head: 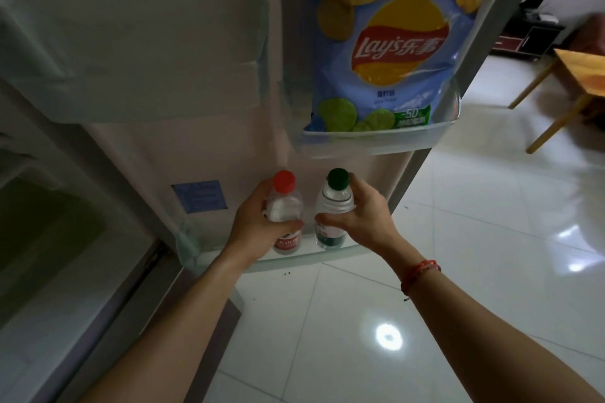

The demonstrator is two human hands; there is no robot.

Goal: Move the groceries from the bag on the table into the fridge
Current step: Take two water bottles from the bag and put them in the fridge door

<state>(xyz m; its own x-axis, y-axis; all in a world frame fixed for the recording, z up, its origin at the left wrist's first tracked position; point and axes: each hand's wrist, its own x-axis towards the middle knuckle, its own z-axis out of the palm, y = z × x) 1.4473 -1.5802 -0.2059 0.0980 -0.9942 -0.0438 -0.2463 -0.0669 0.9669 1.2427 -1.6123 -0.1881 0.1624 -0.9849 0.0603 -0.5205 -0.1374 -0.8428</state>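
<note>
I'm reaching both arms fwd: left hand (pixel 255 226) wrapping its grip round red-capped clear plastic bottle (pixel 284 203), right hand (pixel 360 219) round green-capped clear plastic bottle (pixel 335 199), both standing in fridge-door bottom shelf (pixel 343 253); fingers partly hiding labels.

Chip bag (pixel 393 42) top cut by upper edge. Blue sticker (pixel 199 196) print too blurred to read. Left hand (pixel 257 222) covers part of red-capped bottle (pixel 284 204); right hand (pixel 358 216) covers part of green-capped bottle (pixel 337 198). Counter (pixel 586 69) cut at right edge.

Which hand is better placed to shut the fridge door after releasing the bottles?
Right hand, probably: it grips the green-capped bottle nearer the door's free edge; the left hand holds the red-capped bottle hinge-side.
</note>
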